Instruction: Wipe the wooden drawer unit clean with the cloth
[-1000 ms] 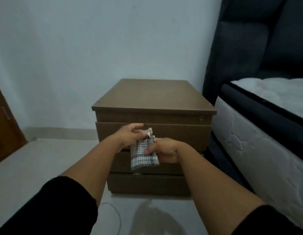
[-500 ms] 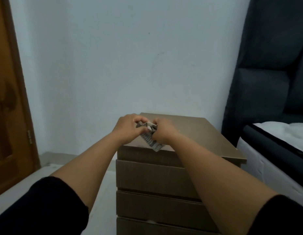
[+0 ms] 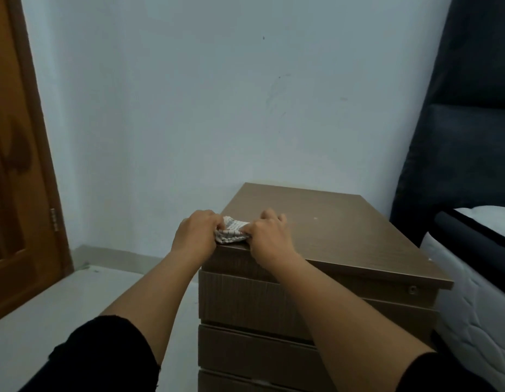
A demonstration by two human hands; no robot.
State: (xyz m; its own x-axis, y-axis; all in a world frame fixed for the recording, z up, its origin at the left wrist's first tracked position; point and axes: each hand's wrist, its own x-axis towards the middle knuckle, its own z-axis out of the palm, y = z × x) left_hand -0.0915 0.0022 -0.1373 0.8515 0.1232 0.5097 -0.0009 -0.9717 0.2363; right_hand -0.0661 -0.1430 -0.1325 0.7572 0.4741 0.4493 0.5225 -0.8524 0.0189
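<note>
Cloth (image 3: pixel 231 232) now down on drawer unit (image 3: pixel 344 236)

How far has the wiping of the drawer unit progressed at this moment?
Done: nothing visibly wiped.
In hand: left hand and right hand hold the bunched cloth at the front left corner of the drawer unit.
Left: the top, with a small white speck, and the drawer fronts.

A plain pale blue-grey wall (image 3: pixel 217 108) fills most of the view, with a few faint scuff marks. On the left stands a brown wooden door (image 3: pixel 16 165) with a metal hinge (image 3: pixel 54 219). A light grey floor (image 3: pixel 61 295) runs below. On the right, a dark upholstered headboard (image 3: pixel 469 137) rises above a white quilted mattress (image 3: pixel 477 292).
</note>
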